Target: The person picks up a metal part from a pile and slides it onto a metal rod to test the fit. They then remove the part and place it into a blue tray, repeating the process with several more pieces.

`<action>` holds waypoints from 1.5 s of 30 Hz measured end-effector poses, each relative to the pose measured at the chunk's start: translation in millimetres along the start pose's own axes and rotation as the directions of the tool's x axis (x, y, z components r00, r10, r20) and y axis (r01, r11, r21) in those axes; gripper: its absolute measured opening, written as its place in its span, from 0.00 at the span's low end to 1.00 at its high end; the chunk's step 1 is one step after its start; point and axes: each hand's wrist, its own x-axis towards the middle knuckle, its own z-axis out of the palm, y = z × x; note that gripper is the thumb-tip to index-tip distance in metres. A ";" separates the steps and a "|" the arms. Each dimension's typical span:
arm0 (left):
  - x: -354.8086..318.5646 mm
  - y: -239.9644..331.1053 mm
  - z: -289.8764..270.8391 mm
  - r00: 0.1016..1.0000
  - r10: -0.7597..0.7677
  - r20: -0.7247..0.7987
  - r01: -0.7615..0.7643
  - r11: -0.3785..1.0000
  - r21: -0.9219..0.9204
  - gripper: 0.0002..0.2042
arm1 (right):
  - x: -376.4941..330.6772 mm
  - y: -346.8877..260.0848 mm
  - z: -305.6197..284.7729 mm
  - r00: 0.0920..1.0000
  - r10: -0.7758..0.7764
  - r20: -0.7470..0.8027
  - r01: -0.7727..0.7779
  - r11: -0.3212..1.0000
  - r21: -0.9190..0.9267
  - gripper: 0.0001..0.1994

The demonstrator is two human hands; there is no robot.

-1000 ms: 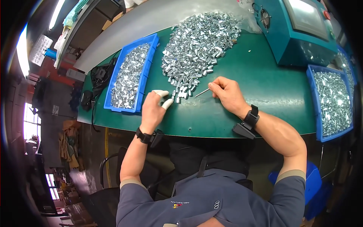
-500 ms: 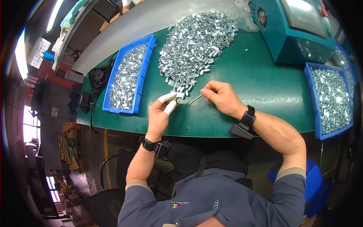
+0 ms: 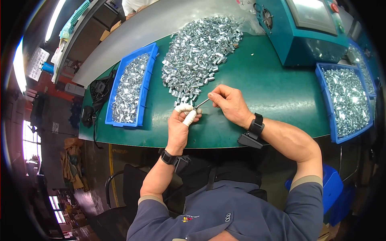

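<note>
My left hand [image 3: 179, 123], with white covers on its thumb and forefinger, is closed at the near tip of a big pile of small silvery metal sleeves [image 3: 201, 52]. Its fingertips pinch a small metal part, mostly hidden by the covers. From the right, my right hand [image 3: 234, 106] grips a thin metal rod [image 3: 204, 103] between thumb and fingers. The rod slants down to the left, its tip at the left fingertips. Whether the tip is inside the pinched part I cannot tell.
On the green table [image 3: 261, 84], a blue tray [image 3: 146, 88] of metal parts stands left of the pile. Another blue tray [image 3: 326, 100] is at the right edge, below a teal machine [image 3: 299, 46] with a screen. Black straps [image 3: 100, 90] lie at the left.
My left hand has moved right, away from the pile's tip, to the rod. The rod's tip, apart from the left fingers before, now meets them. The right hand stays nearly in place.
</note>
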 end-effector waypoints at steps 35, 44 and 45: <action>27.8 58.5 -145.3 0.807 0.546 -0.222 -0.267 0.675 0.688 0.12 | 3.0 -9.6 1.0 0.975 0.121 0.186 -0.105 0.990 -0.089 0.21; 42.5 40.4 -72.4 0.851 0.325 0.414 -0.492 0.213 0.844 0.15 | 2.2 0.4 -6.8 0.990 0.101 0.097 -0.089 0.989 -0.115 0.19; 38.8 36.7 -80.9 0.860 0.335 0.384 -0.464 0.203 0.862 0.13 | 2.2 -1.9 2.2 0.988 0.119 0.097 -0.111 0.990 -0.081 0.20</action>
